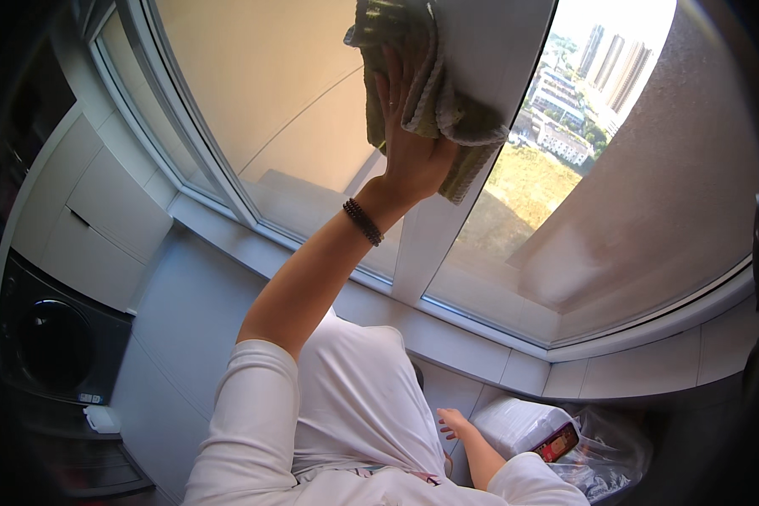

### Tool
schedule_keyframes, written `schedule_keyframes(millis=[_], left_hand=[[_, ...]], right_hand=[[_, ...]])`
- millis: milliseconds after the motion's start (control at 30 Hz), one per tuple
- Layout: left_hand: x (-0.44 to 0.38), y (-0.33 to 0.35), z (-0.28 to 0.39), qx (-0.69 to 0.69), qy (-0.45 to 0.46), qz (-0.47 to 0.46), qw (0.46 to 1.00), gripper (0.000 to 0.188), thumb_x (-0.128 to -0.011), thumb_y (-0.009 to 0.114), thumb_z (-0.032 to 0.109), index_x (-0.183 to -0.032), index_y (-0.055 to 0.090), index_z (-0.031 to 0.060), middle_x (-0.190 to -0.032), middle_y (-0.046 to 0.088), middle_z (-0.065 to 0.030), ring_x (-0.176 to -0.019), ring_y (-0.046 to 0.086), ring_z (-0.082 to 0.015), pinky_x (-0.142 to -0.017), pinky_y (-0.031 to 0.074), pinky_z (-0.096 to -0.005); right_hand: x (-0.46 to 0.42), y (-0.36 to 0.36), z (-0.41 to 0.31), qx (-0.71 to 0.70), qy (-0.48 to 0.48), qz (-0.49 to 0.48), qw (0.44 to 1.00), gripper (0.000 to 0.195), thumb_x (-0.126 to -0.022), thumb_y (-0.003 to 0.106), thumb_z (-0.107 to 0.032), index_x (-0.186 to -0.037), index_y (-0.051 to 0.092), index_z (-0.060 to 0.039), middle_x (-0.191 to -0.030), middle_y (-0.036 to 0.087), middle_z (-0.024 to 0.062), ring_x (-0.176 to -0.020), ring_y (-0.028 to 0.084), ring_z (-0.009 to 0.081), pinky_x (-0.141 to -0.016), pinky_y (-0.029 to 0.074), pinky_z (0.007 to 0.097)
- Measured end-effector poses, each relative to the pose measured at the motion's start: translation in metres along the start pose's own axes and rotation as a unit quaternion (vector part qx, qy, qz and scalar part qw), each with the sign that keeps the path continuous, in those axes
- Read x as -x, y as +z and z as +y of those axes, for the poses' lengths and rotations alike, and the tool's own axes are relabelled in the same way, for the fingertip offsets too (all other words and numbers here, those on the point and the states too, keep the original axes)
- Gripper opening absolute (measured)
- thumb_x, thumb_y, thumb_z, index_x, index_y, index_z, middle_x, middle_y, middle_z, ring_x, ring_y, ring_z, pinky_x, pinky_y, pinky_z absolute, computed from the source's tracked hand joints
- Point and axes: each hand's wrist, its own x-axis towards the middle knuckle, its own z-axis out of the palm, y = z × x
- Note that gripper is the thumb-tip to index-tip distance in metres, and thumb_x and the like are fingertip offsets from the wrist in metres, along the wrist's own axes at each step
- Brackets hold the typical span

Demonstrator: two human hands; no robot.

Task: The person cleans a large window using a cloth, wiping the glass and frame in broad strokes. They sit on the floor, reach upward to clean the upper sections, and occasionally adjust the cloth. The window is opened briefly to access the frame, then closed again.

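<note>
My left hand [414, 152] is raised against the window, with a folded olive-green cloth [463, 120] with pale stitched edges held to it. Part of the cloth folds over the thumb side, so some fingers are hidden. The cloth lies over the window's white frame post [425, 243] and overlaps the glass pane [297, 82] to its left. A dark beaded bracelet [362, 222] circles the left wrist. Low at my right side, my right hand [454, 424] hangs with its fingers apart and nothing in it.
A white wrapped package [522, 422], a phone-like device with a lit screen [556, 444] and a clear plastic bag [613, 449] are by my right arm. A ledge [455, 329] runs below the window. At left stands a dark front-loading washing machine [57, 341] under pale cabinets [95, 202].
</note>
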Motion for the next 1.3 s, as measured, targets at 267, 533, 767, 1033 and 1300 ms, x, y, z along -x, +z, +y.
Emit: schedule_keyframes(millis=[267, 533, 767, 1033, 1300], left_hand=[[-0.144, -0.003, 0.037, -0.049, 0.032, 0.069, 0.996, 0.083, -0.081, 0.07, 0.045, -0.141, 0.038, -0.0023, -0.144, 0.029, -0.0324, -0.132, 0.029, -0.0489, -0.105, 0.03, -0.0573], [-0.153, 0.013, 0.067, -0.179, 0.016, 0.17, 0.969, 0.109, -0.067, 0.08, 0.043, -0.148, 0.019, 0.0011, -0.137, 0.032, -0.03, -0.117, 0.037, -0.049, -0.096, 0.035, -0.0567], [-0.146, 0.016, 0.079, -0.153, -0.05, 0.151, 0.975, 0.105, -0.066, 0.078, 0.036, -0.148, 0.02, 0.0029, -0.138, 0.032, -0.0298, -0.115, 0.036, -0.0469, -0.093, 0.034, -0.0578], [-0.101, 0.012, 0.075, -0.148, -0.079, 0.077, 0.983, 0.106, -0.066, 0.077, 0.034, -0.151, 0.019, 0.0058, -0.145, 0.027, -0.0279, -0.124, 0.03, -0.0494, -0.099, 0.029, -0.0599], [0.006, 0.015, 0.052, -0.139, -0.087, -0.005, 0.986, 0.106, -0.07, 0.077, 0.034, -0.151, 0.017, 0.0013, -0.144, 0.033, -0.0266, -0.128, 0.032, -0.0486, -0.105, 0.024, -0.06]], right_hand=[[0.056, -0.042, -0.179, -0.131, -0.468, 0.091, 0.869, 0.027, -0.093, 0.055, -0.024, -0.113, 0.062, -0.0063, -0.105, 0.067, 0.0043, -0.09, 0.063, 0.0129, -0.071, 0.045, 0.0275], [0.146, -0.051, -0.235, -0.139, -0.607, 0.087, 0.778, 0.026, -0.095, 0.053, -0.019, -0.114, 0.061, -0.003, -0.108, 0.068, 0.0072, -0.095, 0.063, 0.0159, -0.077, 0.046, 0.0291], [0.166, -0.049, -0.246, -0.116, -0.629, 0.134, 0.757, 0.022, -0.093, 0.052, -0.01, -0.11, 0.062, 0.0003, -0.106, 0.068, 0.0076, -0.094, 0.064, 0.0154, -0.076, 0.046, 0.025], [0.219, -0.029, -0.29, -0.18, -0.657, 0.045, 0.731, 0.024, -0.095, 0.05, -0.013, -0.113, 0.061, -0.002, -0.113, 0.066, 0.0072, -0.097, 0.065, 0.0166, -0.081, 0.046, 0.0286], [0.218, 0.02, -0.196, -0.167, -0.636, 0.051, 0.751, 0.022, -0.093, 0.053, -0.009, -0.113, 0.06, -0.0002, -0.109, 0.066, 0.0088, -0.098, 0.064, 0.0186, -0.084, 0.048, 0.0298]])
